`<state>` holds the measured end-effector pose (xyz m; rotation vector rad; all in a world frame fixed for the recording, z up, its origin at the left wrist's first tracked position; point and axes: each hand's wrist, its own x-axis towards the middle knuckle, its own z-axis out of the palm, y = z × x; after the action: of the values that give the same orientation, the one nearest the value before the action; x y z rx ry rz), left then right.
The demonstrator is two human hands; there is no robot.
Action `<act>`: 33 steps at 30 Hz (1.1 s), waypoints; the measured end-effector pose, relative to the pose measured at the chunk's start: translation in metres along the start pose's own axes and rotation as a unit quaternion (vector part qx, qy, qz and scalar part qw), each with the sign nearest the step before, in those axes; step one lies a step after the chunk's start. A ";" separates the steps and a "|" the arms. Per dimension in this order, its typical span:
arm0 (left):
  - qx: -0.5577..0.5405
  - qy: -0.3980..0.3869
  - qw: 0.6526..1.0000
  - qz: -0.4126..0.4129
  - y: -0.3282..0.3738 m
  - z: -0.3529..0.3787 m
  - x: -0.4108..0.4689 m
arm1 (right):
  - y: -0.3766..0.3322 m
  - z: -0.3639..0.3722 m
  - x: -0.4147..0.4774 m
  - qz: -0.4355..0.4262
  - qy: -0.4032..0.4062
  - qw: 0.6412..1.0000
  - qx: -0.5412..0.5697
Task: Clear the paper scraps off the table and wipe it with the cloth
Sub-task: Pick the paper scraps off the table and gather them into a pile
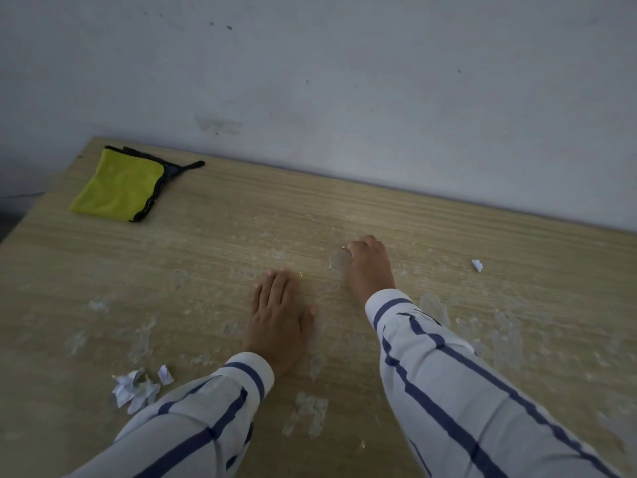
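Observation:
A folded yellow cloth [119, 186] with a black edge lies at the far left corner of the wooden table [224, 219]. A small heap of white paper scraps [138, 388] sits near the front left, beside my left sleeve. One lone paper scrap [477, 265] lies to the right. My left hand [277, 319] rests flat on the table, fingers together, holding nothing. My right hand [370, 263] is further out, its fingers curled down onto the table with a pale scrap [339, 259] at the fingertips; whether it is gripped is unclear.
A grey wall [344, 81] runs along the table's far edge. The tabletop carries many pale, worn, scuffed patches [310, 414]. The table's left edge [20, 219] drops off to a dark floor.

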<state>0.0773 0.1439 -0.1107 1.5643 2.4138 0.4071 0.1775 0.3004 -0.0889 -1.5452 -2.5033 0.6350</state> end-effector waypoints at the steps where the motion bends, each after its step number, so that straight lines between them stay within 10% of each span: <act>1: -0.005 -0.002 1.000 0.000 0.000 -0.001 0.000 | -0.001 0.000 -0.003 0.005 -0.001 1.000 0.010; 33: -0.028 0.043 0.997 0.052 -0.113 -0.091 -0.065 | -0.170 0.063 -0.125 -0.065 -0.045 0.976 0.201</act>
<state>-0.0243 0.0306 -0.0631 1.6856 2.3683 0.5684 0.0757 0.1073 -0.0620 -1.2209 -2.3189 1.1289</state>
